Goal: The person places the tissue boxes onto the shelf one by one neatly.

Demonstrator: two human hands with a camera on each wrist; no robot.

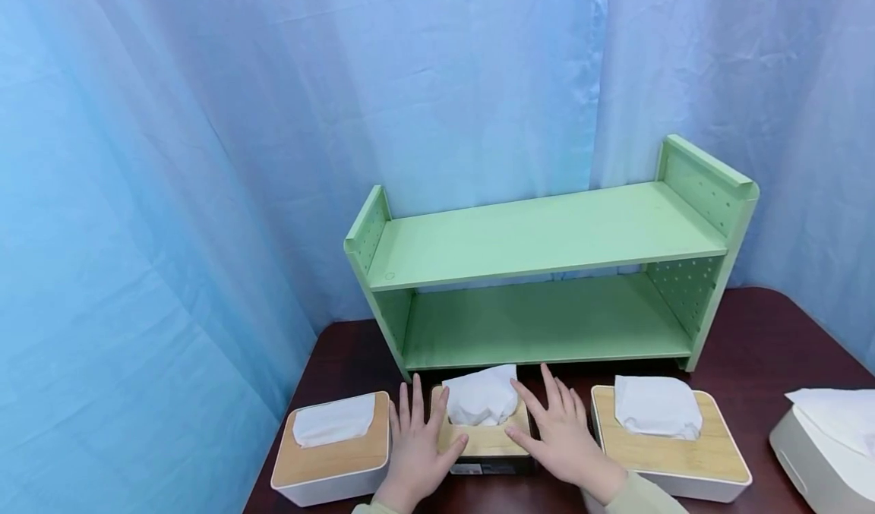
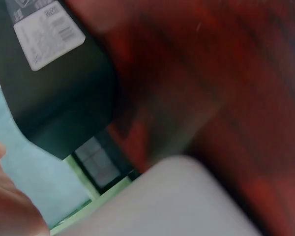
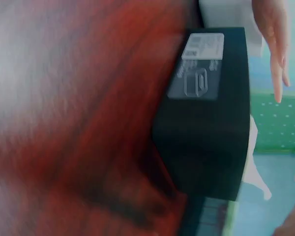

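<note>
The black tissue box [image 1: 487, 439] is flanked by both hands with nothing gripped: the left hand [image 1: 418, 446] is laid with straight, spread fingers along the box's left side, its thumb resting on the wooden lid, and the right hand [image 1: 562, 432] is laid likewise against the right side, fingers extended and thumb touching the lid. A white tissue [image 1: 481, 396] is seen rising from the slot in the lid. The box is set near the front edge of the dark wooden table [image 1: 766, 339], at the middle, just in front of the green shelf [image 1: 547, 286], which is placed toward the table's back edge. Just beside the left hand a white tissue box with a wooden lid [image 1: 333, 449] is found near the front left corner; another white tissue box [image 1: 666, 438] is seen just right of the right hand. A further white container [image 1: 820, 446] is cut off at the right edge. In both wrist views the box's dark side and a pale label are shown, blurred.
</note>
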